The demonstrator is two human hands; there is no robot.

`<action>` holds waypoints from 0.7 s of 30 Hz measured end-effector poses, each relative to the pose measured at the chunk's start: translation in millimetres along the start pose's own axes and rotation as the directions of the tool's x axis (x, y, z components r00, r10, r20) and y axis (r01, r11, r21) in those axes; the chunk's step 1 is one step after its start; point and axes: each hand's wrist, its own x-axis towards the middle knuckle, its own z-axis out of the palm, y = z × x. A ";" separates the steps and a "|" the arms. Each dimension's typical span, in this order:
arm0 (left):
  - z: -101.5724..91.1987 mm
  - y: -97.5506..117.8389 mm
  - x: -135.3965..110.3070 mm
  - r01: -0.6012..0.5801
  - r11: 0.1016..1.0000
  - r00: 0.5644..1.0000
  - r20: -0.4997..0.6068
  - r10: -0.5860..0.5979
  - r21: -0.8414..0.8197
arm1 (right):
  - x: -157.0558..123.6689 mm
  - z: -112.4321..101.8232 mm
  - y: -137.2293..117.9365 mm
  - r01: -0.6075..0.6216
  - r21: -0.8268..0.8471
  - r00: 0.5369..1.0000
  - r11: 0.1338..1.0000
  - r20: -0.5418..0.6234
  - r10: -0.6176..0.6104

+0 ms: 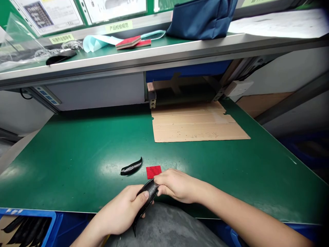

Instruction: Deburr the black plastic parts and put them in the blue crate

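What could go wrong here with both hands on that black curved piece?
The black curved part is held off the table's near edge by the left hand and right hand; a slip might drop it. The red square and the second black piece lie close and could get knocked.

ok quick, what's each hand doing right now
left hand: closed around the curved black plastic part
right hand: fingers pinching the same part's upper end

Both hands grip one curved black plastic piece at the counter's near edge: the left hand wraps its middle, the right hand pinches its upper end. At eleven o'clock lie a red square and another black piece.
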 end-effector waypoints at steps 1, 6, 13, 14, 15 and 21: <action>-0.3 0.6 0.5 0.000 1.000 1.000 -0.009 -0.001 -0.023 | -1.4 -0.5 2.2 0.000 0.158 1.000 0.987 0.001 0.000; 1.2 -8.7 5.3 -0.015 0.982 0.995 -0.096 -0.003 -0.187 | -10.2 6.7 4.8 -0.082 0.325 0.979 0.942 -0.151 0.137; 15.3 -35.0 11.8 0.007 0.759 0.966 -0.192 -0.173 -0.651 | -9.0 27.7 2.9 -0.143 -0.048 0.958 0.989 -0.256 0.127; 17.2 -36.4 12.0 0.004 0.726 0.960 -0.201 -0.196 -0.688 | -8.0 29.6 3.1 -0.162 -0.128 0.956 0.978 -0.266 0.124; 18.7 -37.1 12.1 0.001 0.700 0.954 -0.209 -0.214 -0.714 | -6.9 31.2 3.1 -0.187 -0.205 0.953 0.961 -0.276 0.126; 21.1 -33.8 7.3 -0.041 0.668 0.961 -0.213 -0.178 -0.743 | 2.2 35.5 0.2 -0.236 -0.529 0.955 0.815 -0.280 0.095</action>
